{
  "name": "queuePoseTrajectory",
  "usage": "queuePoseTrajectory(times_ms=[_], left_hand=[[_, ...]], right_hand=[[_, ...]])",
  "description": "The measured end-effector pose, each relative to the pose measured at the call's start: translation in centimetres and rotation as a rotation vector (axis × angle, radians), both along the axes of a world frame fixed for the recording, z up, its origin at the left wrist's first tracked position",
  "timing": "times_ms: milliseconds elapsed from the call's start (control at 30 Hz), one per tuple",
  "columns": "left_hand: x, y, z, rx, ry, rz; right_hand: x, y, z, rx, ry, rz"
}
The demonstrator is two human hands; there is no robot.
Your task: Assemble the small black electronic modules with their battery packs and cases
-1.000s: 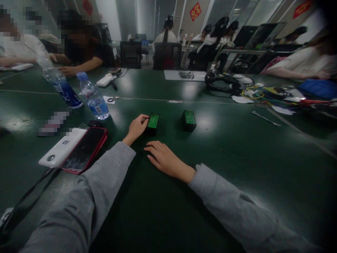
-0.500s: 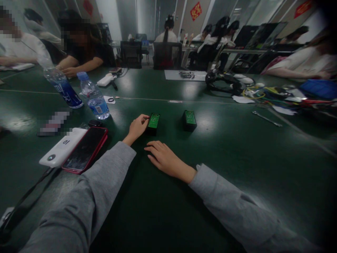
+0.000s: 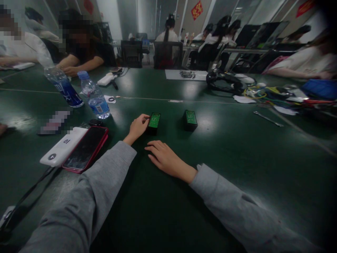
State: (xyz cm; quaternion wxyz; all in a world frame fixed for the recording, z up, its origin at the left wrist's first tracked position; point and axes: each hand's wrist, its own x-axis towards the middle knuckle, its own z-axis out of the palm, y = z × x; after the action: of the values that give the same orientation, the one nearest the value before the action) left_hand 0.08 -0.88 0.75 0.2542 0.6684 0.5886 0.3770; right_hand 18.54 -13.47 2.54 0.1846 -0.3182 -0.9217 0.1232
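Note:
A black box with a green circuit board on top [image 3: 154, 121] stands on the dark green table. My left hand [image 3: 138, 127] is at its left side, the fingers bent and their tips against the box's edge; part of the fingertips is hidden. My right hand [image 3: 165, 158] lies palm down on the table just nearer to me, its fingers loosely spread and holding nothing. To the right of the first box, apart from both hands, stands a second black box with a green circuit board [image 3: 190, 118].
On the left lie a red-cased phone [image 3: 86, 147] and a white device [image 3: 63, 146], with two plastic bottles behind, the nearer one [image 3: 96, 100] upright. A wrench [image 3: 268, 118] and tangled cables [image 3: 279, 96] lie on the right. Several people sit around.
The view has shifted very slightly. Both hands and both boxes keep their places on the table.

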Motion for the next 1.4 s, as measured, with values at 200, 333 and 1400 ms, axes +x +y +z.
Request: queuePoseTrajectory(times_ms=[200,333,1400], left_hand=[[-0.13,0.23,-0.27,0.014,0.046,-0.006],[-0.27,0.50,-0.58,0.022,0.062,-0.021],[-0.33,0.42,-0.73,0.037,0.063,-0.028]], right_hand=[[-0.05,0.01,0.05,0.008,0.011,0.003],[-0.06,-0.07,0.31,0.000,-0.003,-0.002],[0.00,0.00,0.10,0.000,0.007,0.000]])
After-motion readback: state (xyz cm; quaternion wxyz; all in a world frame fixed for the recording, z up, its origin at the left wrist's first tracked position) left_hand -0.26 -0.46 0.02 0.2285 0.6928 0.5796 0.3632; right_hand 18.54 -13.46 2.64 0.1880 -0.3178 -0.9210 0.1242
